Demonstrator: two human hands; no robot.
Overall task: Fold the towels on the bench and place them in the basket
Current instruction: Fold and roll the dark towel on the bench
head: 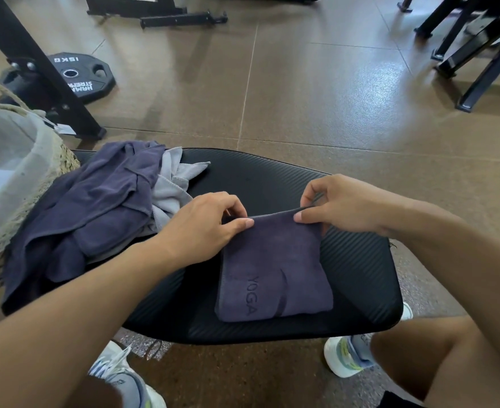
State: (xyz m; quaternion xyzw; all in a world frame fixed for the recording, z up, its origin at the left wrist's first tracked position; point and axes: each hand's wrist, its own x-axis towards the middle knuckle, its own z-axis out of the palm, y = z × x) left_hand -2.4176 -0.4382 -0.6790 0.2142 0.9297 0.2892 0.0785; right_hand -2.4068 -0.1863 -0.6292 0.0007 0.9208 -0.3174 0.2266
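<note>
Hands pinch the far edge of the folded purple towel on the black counter: left hand at its left corner, right hand at its right. Unfolded towels lie heaped left, touching the basket.

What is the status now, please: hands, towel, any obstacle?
Left hand and right hand both pinch far edge of folded navy towel on bench. Unfolded pile waits left, beside basket. Nothing in the way.
</note>
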